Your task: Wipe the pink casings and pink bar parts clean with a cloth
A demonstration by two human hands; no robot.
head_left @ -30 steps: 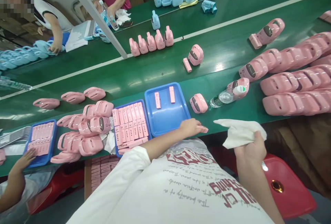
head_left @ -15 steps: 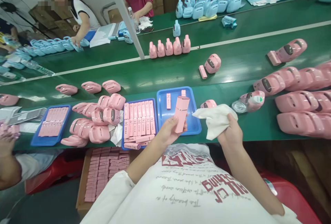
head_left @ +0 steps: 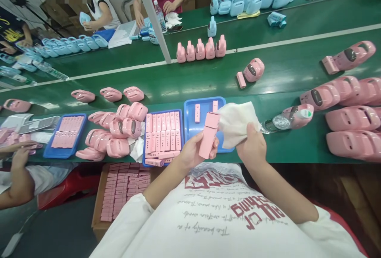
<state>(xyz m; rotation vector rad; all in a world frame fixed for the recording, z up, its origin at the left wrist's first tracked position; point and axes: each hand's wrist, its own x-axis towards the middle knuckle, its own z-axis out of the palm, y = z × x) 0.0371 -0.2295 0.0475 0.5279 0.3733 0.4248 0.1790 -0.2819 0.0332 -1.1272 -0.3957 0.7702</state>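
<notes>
My left hand (head_left: 190, 153) is closed around a flat pink plastic bar (head_left: 208, 135), held upright over the near table edge. My right hand (head_left: 251, 147) grips a white cloth (head_left: 235, 123) whose edge touches the top of the bar. Just behind them lies a blue tray (head_left: 190, 125) with two small pink pieces in it. Left of it, a second blue tray (head_left: 144, 139) is packed with rows of pink bars.
Pink shell housings (head_left: 119, 131) are piled to the left and stacked in rows (head_left: 351, 107) at the right. A water bottle (head_left: 276, 122) lies by the cloth. A cardboard box (head_left: 119, 190) of pink bars sits below the table. Other people work at left and across the green belt (head_left: 208, 79).
My left hand lifted the pink bar from the table edge and drew it toward me. My right hand brought the cloth leftward until it met the bar.
</notes>
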